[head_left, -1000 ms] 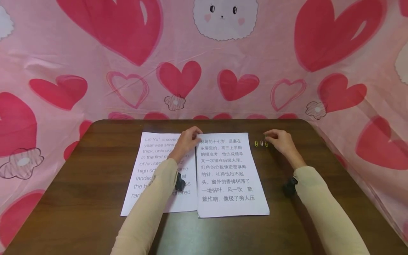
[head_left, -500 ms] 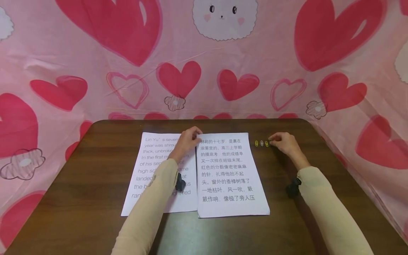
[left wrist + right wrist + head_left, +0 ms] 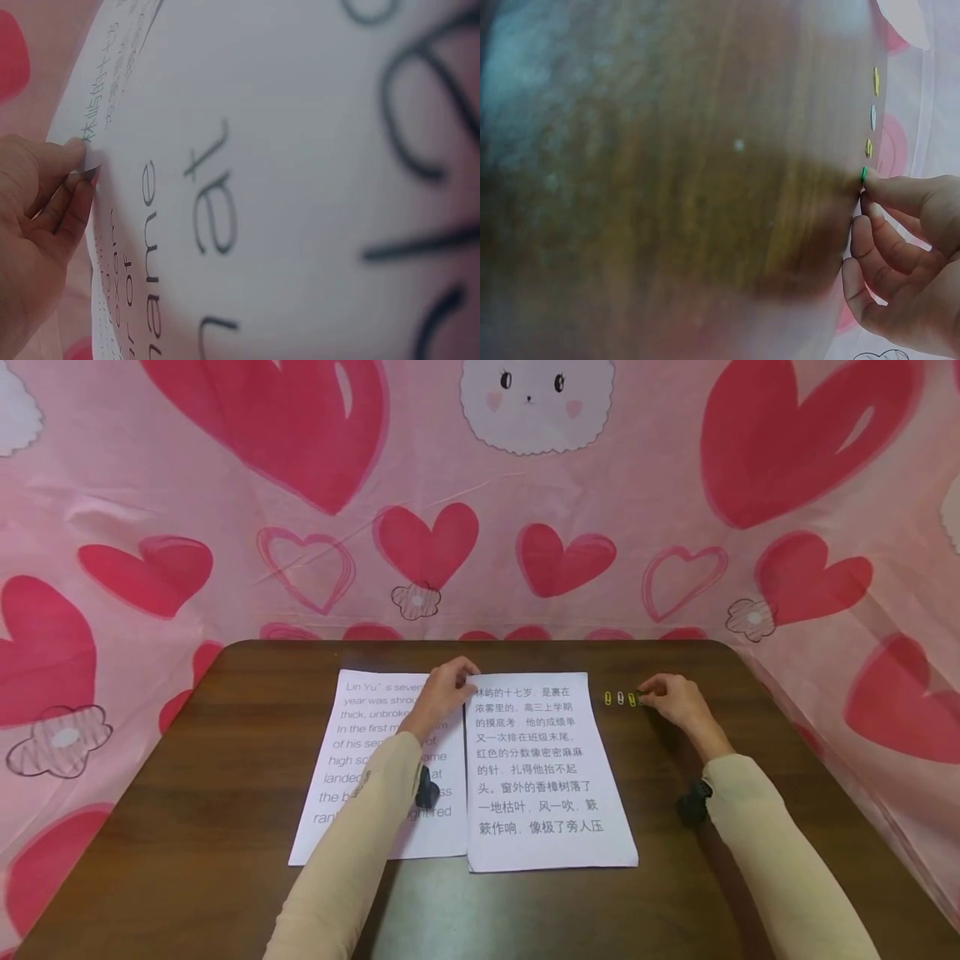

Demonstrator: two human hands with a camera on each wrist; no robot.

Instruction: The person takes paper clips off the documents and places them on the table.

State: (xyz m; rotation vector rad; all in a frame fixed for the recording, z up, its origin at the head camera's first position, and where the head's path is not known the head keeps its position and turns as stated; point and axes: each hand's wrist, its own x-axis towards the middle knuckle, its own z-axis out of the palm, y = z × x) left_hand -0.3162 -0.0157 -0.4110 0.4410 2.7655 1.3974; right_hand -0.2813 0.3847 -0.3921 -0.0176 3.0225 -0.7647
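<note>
In the left wrist view, my left hand (image 3: 37,217) pinches the top corner of the sheet with Chinese text (image 3: 536,768) between thumb and fingers. That sheet lies along the right side of a sheet with English text (image 3: 360,760), partly covered by my left arm. At the back right, my right hand (image 3: 675,700) is low at the table, thumb and index fingertip on a small green paper clip (image 3: 864,176). Beside it, in a row leading left, are a yellow paper clip (image 3: 632,699), a white paper clip (image 3: 620,697) and another yellow paper clip (image 3: 607,697).
The brown wooden table (image 3: 187,827) has rounded far corners. Right behind it hangs a pink cloth (image 3: 495,577) printed with hearts, which also runs along both sides. Dark camera mounts (image 3: 692,806) sit under both wrists.
My right hand has shifted a little right and toward me, from behind the nearest yellow paper clip to the row's right end. The left hand keeps its pinch on the sheet's corner.
</note>
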